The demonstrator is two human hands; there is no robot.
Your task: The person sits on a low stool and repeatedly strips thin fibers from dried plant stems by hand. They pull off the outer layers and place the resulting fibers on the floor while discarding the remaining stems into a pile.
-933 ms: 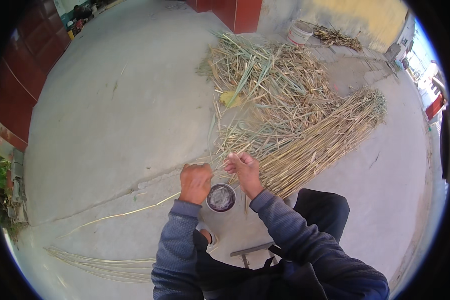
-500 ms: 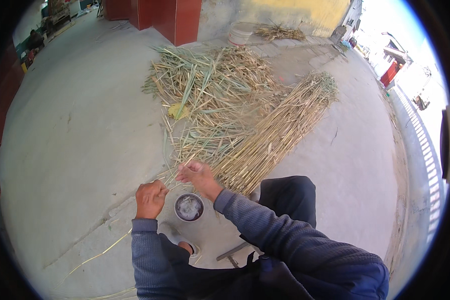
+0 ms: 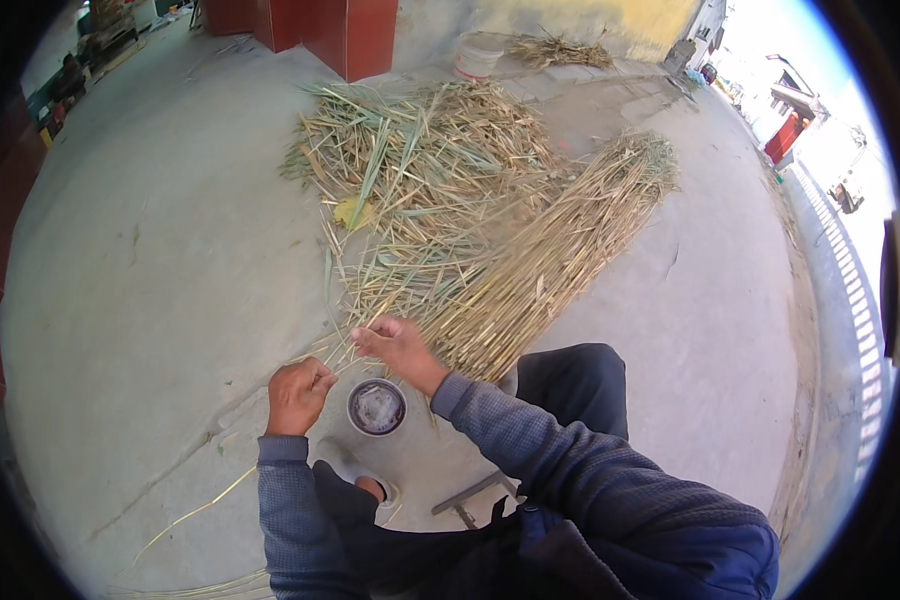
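Note:
My left hand (image 3: 298, 396) is closed, with a thin pale stalk or strip pinched between thumb and fingers. Just to its upper right, my right hand (image 3: 398, 350) pinches thin pale stalks at its thumb and fingertips. Slender pieces run between the hands, too fine to count. Behind my left wrist, a long yellow split strip (image 3: 192, 512) trails down onto the ground. Below and between the hands stands a small round tub (image 3: 376, 434) with pale, wet-looking matter inside. Beyond my right hand lies a thick bundle of long dry reed stalks (image 3: 560, 262).
A loose heap of stripped leaves and husks (image 3: 450, 150) spreads ahead of my hands. A white bucket (image 3: 477, 62) stands by the wall beside a smaller pile of dry stalks (image 3: 560, 52). Near my feet is part of a low stool (image 3: 470, 494). Red pillars (image 3: 348, 40) rise at the back.
The view has shifted slightly. My left hand is a little further left and my right hand stays almost in place. Both keep their pinch.

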